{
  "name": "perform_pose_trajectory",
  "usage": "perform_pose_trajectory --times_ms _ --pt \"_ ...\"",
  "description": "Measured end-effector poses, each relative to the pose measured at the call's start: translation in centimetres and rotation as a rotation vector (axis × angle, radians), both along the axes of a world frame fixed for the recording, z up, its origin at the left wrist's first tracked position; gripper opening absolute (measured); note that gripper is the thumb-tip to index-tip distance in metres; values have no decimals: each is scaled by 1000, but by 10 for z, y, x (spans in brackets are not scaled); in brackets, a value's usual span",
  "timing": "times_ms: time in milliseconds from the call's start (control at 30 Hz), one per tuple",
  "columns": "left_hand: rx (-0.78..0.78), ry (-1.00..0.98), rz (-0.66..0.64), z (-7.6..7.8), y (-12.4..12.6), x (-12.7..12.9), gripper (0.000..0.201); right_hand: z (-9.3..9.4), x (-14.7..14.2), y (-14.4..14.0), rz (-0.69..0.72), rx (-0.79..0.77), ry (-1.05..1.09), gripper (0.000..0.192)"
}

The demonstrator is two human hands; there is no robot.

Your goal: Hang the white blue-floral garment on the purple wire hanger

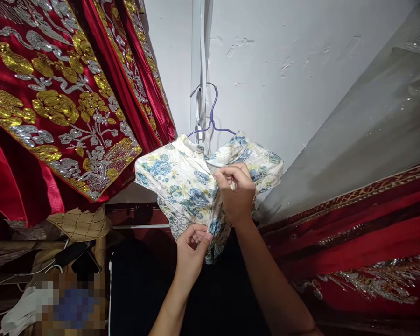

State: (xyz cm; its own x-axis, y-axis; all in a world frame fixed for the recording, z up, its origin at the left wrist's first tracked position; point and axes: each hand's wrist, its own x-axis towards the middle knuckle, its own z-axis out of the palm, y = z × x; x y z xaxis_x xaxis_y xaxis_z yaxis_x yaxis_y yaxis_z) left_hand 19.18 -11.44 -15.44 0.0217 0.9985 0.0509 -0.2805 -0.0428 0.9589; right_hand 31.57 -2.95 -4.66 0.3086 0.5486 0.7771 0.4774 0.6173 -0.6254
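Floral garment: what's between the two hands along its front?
In the head view, only the floral garment itself: a bunched fold of its cloth runs from the right hand, pinching near the collar, down to the left hand, pinching the lower edge.

Inspection for legible markings: none found. No text, label, brand, number or sign can be read anywhere in the head view. The floral garment (182, 186) shows only a printed flower pattern; the red embroidered fabric (56, 102) carries ornamental motifs, not lettering. A pixelated patch (70, 303) at lower left is blurred beyond reading.
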Motion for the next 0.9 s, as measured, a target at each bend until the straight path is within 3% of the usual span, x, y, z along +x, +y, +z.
perform_pose_trajectory --times_ms 267,400,500,600,767,833,900 --pt "-1 46 -25 -14 -5 -7 23 45 3 33 -3 147 -95 7" --pt "23 130 -1 -17 -12 -4 21 56 3 28 23 159 -92 8" --pt "105 216 30 -6 -6 -6 16 57 -2 14 67 137 -88 8" --pt "319 295 59 29 17 -16 17 56 -4 4 112 129 -61 7" --pt "738 381 223 123 73 -27 31 57 -2 -2 169 125 -68 8" --pt "841 461 195 152 89 -24 27 56 -1 -2 176 128 -59 7" --pt "875 513 122 167 98 -18 18 54 2 -1 188 135 -34 6"
